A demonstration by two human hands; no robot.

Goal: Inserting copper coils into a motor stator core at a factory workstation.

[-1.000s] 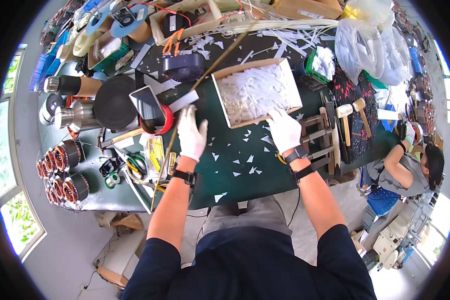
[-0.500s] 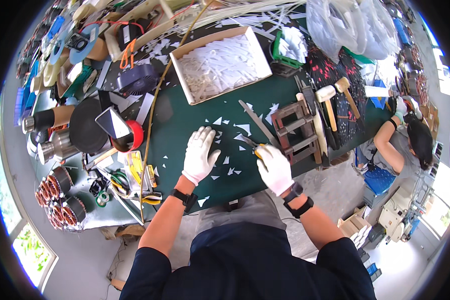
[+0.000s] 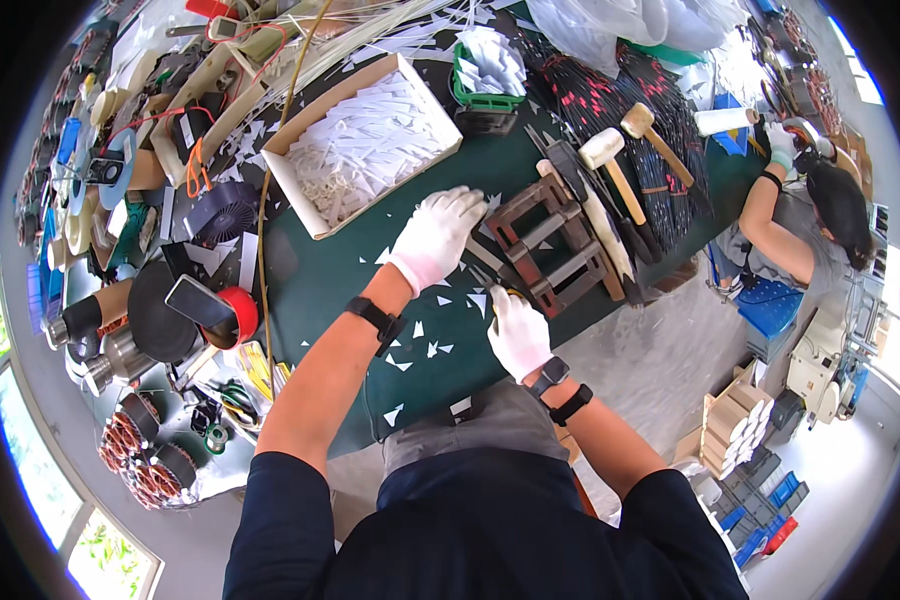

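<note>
My left hand (image 3: 438, 235), in a white glove, reaches over the far end of a flat metal bar (image 3: 497, 263) with its fingers stretched out. Whether it touches the bar is hidden under the palm. My right hand (image 3: 518, 333), gloved too, is closed around the yellow handles of a pair of scissors (image 3: 484, 278), whose blades point away and to the left. Small white paper scraps (image 3: 432, 349) lie scattered on the green bench top (image 3: 320, 300). Just right of both hands stands a rusty metal frame (image 3: 555, 245) with crossbars.
A shallow box (image 3: 305, 200) of white paper strips lies beyond my left hand, with a green basket (image 3: 490, 85) of white pieces beside it. Mallets (image 3: 615, 165) and bundled black wires (image 3: 590, 100) fill the right. A phone (image 3: 200, 302) leans at left. Another person (image 3: 790, 220) works at far right.
My left hand has moved right and away from me, from the open bench to the metal bar. My right hand still holds the scissors. The whole view has turned, shifting the bench things leftward.
</note>
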